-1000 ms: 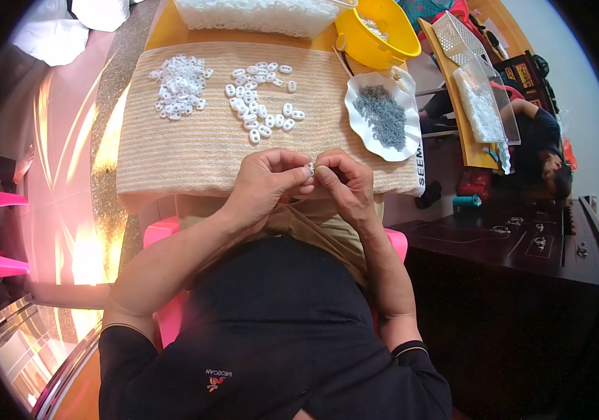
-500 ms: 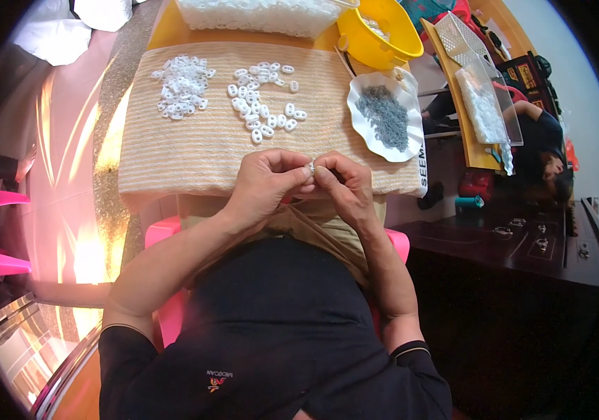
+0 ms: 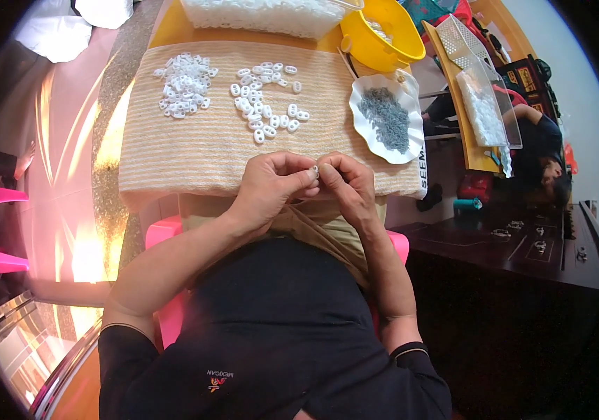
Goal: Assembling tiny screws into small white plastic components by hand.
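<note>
The small pale piece (image 3: pixel 315 171) sits at your left hand's (image 3: pixel 266 185) fingertips, pinched between thumb and finger. Your right hand (image 3: pixel 350 185) is just beside it at 3 o'clock, fingertips drawn together; I can't tell whether they grip anything. You seem to be at fine fingertip work on that piece, so the next move likely calls for a steady left pinch and a light right touch. Beyond, the white two-hole ovals (image 3: pixel 269 131) lie at 11 o'clock, smaller white parts (image 3: pixel 186 87) at 10, grey bits (image 3: pixel 388 122) at 2.
</note>
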Demonstrator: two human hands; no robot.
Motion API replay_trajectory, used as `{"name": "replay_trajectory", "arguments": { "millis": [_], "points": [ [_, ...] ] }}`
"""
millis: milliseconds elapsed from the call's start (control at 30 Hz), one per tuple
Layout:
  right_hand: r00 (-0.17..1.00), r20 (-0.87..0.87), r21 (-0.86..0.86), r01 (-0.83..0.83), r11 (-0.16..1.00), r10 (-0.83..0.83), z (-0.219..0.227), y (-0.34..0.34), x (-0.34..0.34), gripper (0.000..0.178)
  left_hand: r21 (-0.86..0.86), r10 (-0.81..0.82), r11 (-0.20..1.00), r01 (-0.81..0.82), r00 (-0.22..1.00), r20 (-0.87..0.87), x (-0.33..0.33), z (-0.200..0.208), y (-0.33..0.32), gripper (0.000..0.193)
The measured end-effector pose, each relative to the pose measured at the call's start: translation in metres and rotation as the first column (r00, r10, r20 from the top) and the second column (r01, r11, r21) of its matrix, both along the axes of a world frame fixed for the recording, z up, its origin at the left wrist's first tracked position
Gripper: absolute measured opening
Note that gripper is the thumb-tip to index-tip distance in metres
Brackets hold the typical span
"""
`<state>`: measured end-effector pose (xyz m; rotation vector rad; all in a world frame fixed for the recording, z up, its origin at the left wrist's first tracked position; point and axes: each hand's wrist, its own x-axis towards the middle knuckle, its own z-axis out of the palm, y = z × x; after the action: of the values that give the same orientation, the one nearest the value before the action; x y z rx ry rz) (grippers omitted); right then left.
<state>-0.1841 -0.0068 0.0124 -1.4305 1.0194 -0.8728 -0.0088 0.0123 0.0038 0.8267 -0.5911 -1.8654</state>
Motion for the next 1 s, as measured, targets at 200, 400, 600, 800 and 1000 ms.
{"name": "replay_trajectory", "arguments": {
  "millis": [200,400,600,800,1000],
  "points": [
    [1.0,0.006,-0.005,0.016,1.0,-0.016,-0.002,0.001,-0.002,0.018,0.037,0.021,0.999,-0.021,1.0,-0.014,-0.001,0.001,0.001,0.015],
    [0.998,0.058,0.024,0.026,0.999,-0.027,0.004,0.003,0.005,0.018,0.026,0.016,1.0,-0.016,1.0,0.006,0.0,0.001,0.001,0.015],
    [0.999,0.011,0.015,0.046,0.999,-0.046,0.001,0.004,0.004,0.018,0.023,0.028,0.999,-0.028,1.0,0.009,-0.001,0.0,0.001,0.015],
    [0.999,0.005,0.026,0.032,0.999,-0.032,-0.006,0.001,0.001,0.018,-0.02,0.025,1.0,-0.023,0.996,0.087,-0.002,0.001,0.001,0.015],
    [0.997,0.068,0.071,0.025,0.997,-0.03,-0.008,0.0,0.0,0.018,-0.029,0.031,0.999,-0.029,0.997,0.075,-0.002,-0.001,-0.001,0.014]
  ]
}}
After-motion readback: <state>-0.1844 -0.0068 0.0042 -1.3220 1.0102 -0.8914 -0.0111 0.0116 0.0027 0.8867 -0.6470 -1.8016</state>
